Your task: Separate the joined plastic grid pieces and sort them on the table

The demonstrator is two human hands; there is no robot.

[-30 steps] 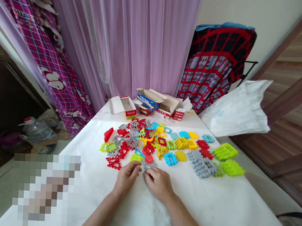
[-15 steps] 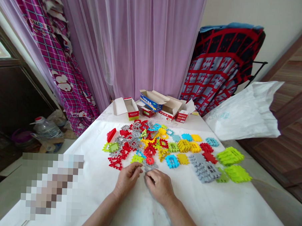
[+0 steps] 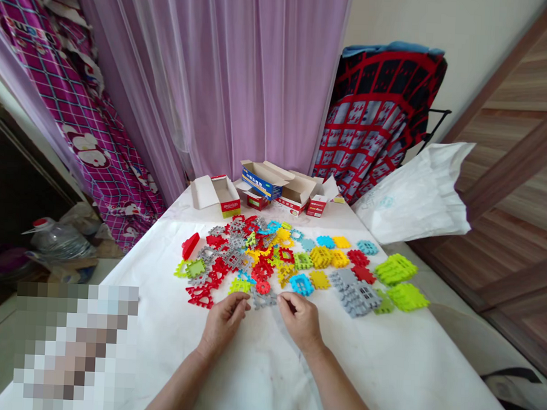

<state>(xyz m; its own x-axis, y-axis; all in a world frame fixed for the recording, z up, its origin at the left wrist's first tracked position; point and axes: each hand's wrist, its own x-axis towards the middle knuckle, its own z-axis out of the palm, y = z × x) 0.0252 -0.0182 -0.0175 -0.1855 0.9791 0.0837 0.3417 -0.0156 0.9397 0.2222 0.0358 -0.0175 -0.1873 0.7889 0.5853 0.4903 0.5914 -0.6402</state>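
One grey toothed piece (image 3: 264, 299) looks light and stiff, best pinched by its edges. Left hand (image 3: 223, 321) and right hand (image 3: 303, 322) curl narrowly beside it; whether they grip, I cannot tell.

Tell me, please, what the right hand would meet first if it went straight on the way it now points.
The right hand would most likely meet the grey toothed piece just ahead and to its left; depth is unclear, so the two may even be touching.
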